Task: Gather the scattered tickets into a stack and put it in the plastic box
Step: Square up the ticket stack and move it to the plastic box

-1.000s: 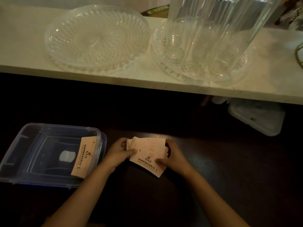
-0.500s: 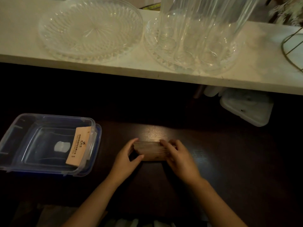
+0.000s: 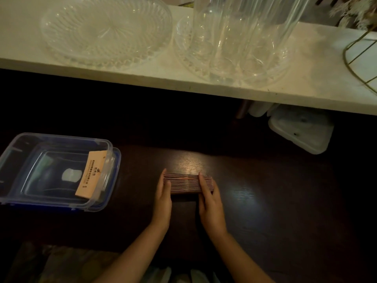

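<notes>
A stack of pink tickets (image 3: 184,183) stands on its long edge on the dark table, edges facing up. My left hand (image 3: 163,198) presses its left end and my right hand (image 3: 210,198) its right part, so both hold the stack between them. To the left sits the clear plastic box (image 3: 26,139) on a blue lid. A single tan ticket (image 3: 92,174) leans inside it against the right wall.
A white shelf (image 3: 142,78) runs across the back, carrying a glass dish (image 3: 106,29), a second dish with tall glass vases (image 3: 240,33) and a wire frame (image 3: 359,58). A white plastic lid (image 3: 302,133) lies under the shelf at right.
The tickets were a fanned, flat bunch in both hands; they have been turned up on edge and squared into a neat stack on the table. The single ticket in the box has not moved.
</notes>
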`<state>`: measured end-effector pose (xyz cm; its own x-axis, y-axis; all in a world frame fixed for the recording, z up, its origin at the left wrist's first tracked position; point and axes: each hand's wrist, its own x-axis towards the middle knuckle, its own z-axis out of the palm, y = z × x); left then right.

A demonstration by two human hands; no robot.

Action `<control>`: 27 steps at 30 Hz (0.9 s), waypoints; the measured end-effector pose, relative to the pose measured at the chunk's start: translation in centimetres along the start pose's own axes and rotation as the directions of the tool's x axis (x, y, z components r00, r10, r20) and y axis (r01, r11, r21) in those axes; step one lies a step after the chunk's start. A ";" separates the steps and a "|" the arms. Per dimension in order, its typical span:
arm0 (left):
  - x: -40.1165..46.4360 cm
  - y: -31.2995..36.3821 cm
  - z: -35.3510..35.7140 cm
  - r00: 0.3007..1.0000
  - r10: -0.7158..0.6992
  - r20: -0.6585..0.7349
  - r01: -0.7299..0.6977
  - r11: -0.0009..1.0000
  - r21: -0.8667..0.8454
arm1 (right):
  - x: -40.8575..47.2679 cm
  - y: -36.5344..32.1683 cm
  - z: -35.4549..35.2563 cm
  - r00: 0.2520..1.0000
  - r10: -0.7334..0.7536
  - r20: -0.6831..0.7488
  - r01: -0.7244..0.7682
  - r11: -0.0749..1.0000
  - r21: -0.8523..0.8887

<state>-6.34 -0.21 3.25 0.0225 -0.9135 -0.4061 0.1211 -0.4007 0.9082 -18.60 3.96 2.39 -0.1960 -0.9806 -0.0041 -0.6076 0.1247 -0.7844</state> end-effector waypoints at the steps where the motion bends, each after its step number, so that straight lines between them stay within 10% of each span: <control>1: 0.0 -0.2 -0.2 1.000 -0.018 0.024 0.019 1.000 -0.019 | 0.0 0.1 -0.1 1.000 0.001 -0.010 -0.001 1.000 -0.004; 6: 0.0 -0.4 -1.7 0.968 -0.061 0.244 -0.018 0.951 0.309 | 0.3 0.6 -0.6 1.000 -0.014 -0.018 0.014 0.999 -0.029; 13: 0.3 0.3 -2.0 0.981 0.050 0.188 -0.131 0.885 0.447 | 0.5 0.7 -0.8 0.999 -0.026 -0.028 0.025 0.999 -0.029; 19: 1.9 3.5 -4.1 0.962 0.046 0.268 -0.192 0.814 0.549 | 3.6 0.0 -4.3 0.961 0.042 0.274 -0.053 0.998 0.033; 27: 1.2 6.1 -1.4 0.991 -0.093 0.094 0.108 0.980 -0.170 | 3.3 -4.2 -4.9 0.829 0.259 0.496 -0.514 0.702 0.493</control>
<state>-4.19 -3.64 8.20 -0.0826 -0.8747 -0.4776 0.2894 -0.4796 0.8284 -20.51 0.98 8.70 0.0615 -0.8554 -0.5143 0.0535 0.5173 -0.8541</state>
